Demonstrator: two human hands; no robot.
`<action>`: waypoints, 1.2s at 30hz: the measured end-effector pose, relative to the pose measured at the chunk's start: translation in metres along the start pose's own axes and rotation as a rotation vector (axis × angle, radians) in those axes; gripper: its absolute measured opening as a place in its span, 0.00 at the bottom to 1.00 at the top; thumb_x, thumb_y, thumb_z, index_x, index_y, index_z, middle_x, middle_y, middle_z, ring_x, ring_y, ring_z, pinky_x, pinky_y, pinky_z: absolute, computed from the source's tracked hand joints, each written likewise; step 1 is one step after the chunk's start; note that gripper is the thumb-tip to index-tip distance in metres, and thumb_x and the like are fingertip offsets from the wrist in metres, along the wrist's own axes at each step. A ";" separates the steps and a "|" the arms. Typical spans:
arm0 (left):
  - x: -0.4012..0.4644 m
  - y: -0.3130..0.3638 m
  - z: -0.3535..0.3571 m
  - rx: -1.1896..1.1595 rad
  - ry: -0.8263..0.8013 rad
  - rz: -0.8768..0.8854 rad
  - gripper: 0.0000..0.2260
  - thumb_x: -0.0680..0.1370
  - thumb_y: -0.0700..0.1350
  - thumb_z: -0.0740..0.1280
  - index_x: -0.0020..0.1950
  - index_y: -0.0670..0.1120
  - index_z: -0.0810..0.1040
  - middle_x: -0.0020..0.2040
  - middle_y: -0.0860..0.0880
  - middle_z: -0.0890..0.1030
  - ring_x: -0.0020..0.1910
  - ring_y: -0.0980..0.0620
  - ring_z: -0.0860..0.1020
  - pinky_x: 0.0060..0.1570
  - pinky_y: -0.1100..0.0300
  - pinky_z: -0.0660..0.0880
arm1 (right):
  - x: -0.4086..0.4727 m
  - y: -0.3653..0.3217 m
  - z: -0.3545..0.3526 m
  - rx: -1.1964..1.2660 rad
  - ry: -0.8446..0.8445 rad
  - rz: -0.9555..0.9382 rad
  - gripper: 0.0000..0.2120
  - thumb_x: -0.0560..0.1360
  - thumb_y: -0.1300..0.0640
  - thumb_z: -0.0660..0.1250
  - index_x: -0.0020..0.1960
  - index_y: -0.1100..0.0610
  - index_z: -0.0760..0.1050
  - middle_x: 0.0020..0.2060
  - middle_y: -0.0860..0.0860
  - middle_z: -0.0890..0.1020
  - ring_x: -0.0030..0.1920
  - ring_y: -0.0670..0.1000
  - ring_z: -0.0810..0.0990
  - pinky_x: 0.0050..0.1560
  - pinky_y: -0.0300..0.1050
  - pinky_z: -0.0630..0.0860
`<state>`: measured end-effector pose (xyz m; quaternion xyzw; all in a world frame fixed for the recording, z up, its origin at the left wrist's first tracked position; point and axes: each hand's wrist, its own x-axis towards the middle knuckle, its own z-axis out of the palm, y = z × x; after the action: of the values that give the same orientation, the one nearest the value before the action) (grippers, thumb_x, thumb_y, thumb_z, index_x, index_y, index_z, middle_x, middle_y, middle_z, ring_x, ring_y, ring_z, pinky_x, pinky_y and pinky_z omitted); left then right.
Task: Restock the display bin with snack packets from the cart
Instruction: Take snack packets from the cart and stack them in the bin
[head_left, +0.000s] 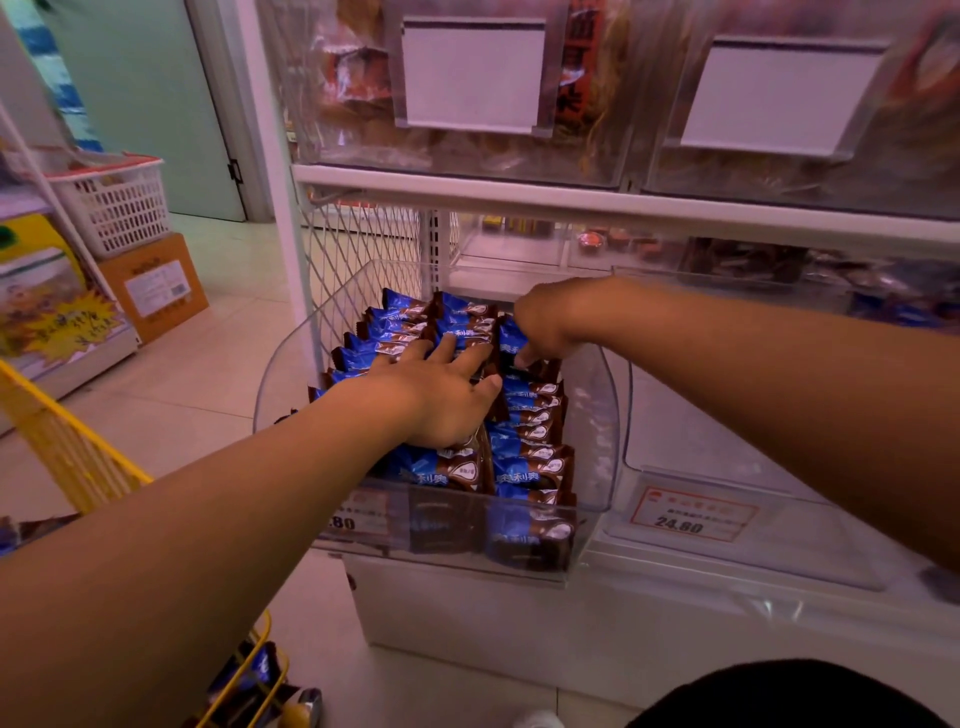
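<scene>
Item: display bin (597, 405), clear plastic, curved side walls, on the lowest shelf level at the centre of view. Contents: snack packets (524, 441), blue and brown wrappers, standing in three close rows from front wall to back. Nearly full.

Left hand (441, 400): fingers straight and spread, palm down, pressing flat on the left and middle rows. Grasps nothing.

Right hand (545, 322): at 12 o'clock of the bin, fingers curled down and pinching the top edge of a packet in the right-hand row — apparently seating it or straightening it.

Cart (78, 457): yellow wire frame, at 8 o'clock of the view; more blue-wrapped packets show at 7 o'clock, behind its lower rail.

Risks, as judged: rows stand on edge and lean on each other, so lifting the flat hand too soon could let them topple; forcing one more into a tight row could crush a wrapper or push front packets over the low front wall.

Surface and room: white shelving unit (467, 189), clear bins of other goods at 12 and 1 o'clock, blank label holders on them. Price tag (691, 514) at 4 o'clock of the bin, on the neighbouring bin's front. Pale tiled floor (223, 364); white basket (119, 202) on a cardboard box (156, 291) at 10 o'clock — a pale green door behind.
</scene>
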<state>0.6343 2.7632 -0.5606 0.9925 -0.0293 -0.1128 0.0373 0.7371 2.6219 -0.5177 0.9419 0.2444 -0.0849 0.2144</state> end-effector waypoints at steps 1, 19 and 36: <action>0.000 -0.001 0.000 -0.002 -0.004 0.000 0.29 0.80 0.67 0.42 0.79 0.61 0.38 0.81 0.51 0.40 0.80 0.44 0.40 0.74 0.34 0.42 | 0.000 -0.002 0.000 -0.026 0.020 0.015 0.27 0.79 0.40 0.65 0.68 0.59 0.73 0.50 0.53 0.76 0.48 0.52 0.76 0.51 0.50 0.73; -0.045 -0.023 -0.009 -0.349 0.254 0.143 0.26 0.83 0.59 0.52 0.79 0.49 0.59 0.77 0.46 0.65 0.74 0.45 0.64 0.71 0.49 0.64 | -0.001 0.013 -0.015 0.163 0.098 -0.076 0.22 0.69 0.41 0.77 0.50 0.57 0.80 0.47 0.52 0.81 0.48 0.54 0.79 0.46 0.49 0.77; -0.042 -0.024 -0.001 -0.309 0.255 0.125 0.27 0.82 0.62 0.51 0.77 0.50 0.63 0.73 0.48 0.70 0.70 0.47 0.68 0.69 0.47 0.67 | 0.016 -0.011 0.000 0.064 -0.052 -0.012 0.20 0.77 0.52 0.71 0.65 0.60 0.73 0.40 0.50 0.71 0.40 0.49 0.72 0.44 0.45 0.71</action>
<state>0.5952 2.7905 -0.5522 0.9774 -0.0684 0.0133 0.1996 0.7454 2.6375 -0.5256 0.9443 0.2414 -0.1185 0.1898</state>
